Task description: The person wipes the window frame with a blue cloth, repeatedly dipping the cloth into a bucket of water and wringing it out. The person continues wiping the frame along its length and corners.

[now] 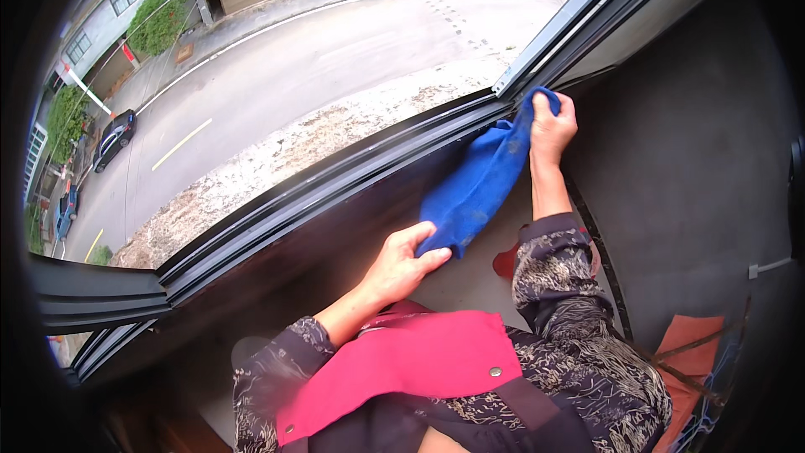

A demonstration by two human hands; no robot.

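A blue cloth [481, 176] with darker stains stretches between my two hands. My left hand [402, 264] pinches its lower end between thumb and fingers, in front of my pink apron [402, 358]. Up at the window's right corner, my right hand [553, 126] grips the other end, with a fold of cloth over the thumb. That end lies beside the dark window frame [604, 25], where the side post meets the sill track [339, 189]. Whether the cloth touches the frame there, I cannot tell.
Beyond the open window a road [283, 69] lies well below, with a black car [115, 140] on its far side. A dark wall [685, 138] rises at my right. Orange fabric [688, 343] and wire hangers [710, 396] are at the lower right.
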